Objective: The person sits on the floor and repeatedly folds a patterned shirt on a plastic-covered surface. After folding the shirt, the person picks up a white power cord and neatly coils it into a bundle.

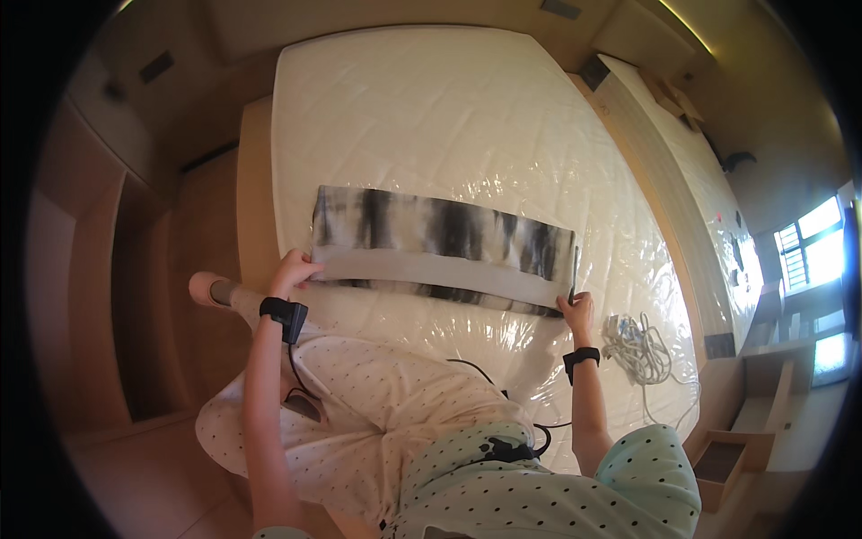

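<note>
A folded piece of fabric (431,226), patterned in blurred black, grey and white stripes, lies across the mattress in front of me. A plain pale band (438,268) of it runs along the side nearer me, above a thin patterned edge. My left hand (296,271) pinches its near left corner between thumb and fingers. At the near right corner, my right hand (578,311) grips the fabric the same way. Beneath it is a white quilted mattress (417,101) in shiny clear plastic wrap. Both wrists wear black strapped devices.
A coiled white cable (636,350) rests on the mattress to the right of my right hand. Beyond the wooden bed frame (633,155) stands a second wrapped mattress (700,182). Wooden shelving (145,303) is on the left, a window (811,242) far right. Black wires run by my lap.
</note>
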Motion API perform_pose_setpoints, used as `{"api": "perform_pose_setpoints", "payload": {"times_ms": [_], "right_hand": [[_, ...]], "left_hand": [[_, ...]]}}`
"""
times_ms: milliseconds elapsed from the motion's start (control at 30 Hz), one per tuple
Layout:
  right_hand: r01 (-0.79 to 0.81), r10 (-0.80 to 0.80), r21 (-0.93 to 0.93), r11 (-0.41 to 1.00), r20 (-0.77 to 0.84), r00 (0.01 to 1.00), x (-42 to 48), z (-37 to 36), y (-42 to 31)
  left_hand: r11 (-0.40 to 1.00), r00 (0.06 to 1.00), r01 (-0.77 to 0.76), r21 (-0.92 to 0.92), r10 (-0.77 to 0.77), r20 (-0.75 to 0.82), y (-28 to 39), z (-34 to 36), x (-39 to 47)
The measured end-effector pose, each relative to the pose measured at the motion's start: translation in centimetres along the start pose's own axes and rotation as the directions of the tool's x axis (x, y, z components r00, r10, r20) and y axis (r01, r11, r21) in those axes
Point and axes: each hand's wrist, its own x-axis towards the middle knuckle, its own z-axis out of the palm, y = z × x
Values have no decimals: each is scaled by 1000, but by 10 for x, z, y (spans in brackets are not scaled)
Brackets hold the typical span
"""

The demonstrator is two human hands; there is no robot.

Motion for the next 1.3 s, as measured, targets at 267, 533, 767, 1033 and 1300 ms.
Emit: {"api": "perform_pose_setpoints", "payload": {"times_ms": [267, 533, 767, 1033, 1300], "right_hand": [[-164, 83, 349, 923, 236, 968, 36, -29, -54], [528, -431, 491, 693, -305, 849, -55, 9, -269], [631, -698, 347, 694, 111, 707, -104, 87, -277], [718, -745, 200, 667, 189, 640, -92, 36, -244], [556, -727, 514, 654, 631, 271, -80, -63, -144]], "left_hand": [[948, 999, 48, -315, -40, 33, 26, 12, -21], [131, 998, -11, -991, 57, -4, 20, 72, -15], [117, 985, -115, -986, -116, -129, 23, 104, -16], [564, 570, -811, -156, 702, -426, 158, 144, -77], [433, 551, -594, 678, 833, -50, 172, 249, -95]]}}
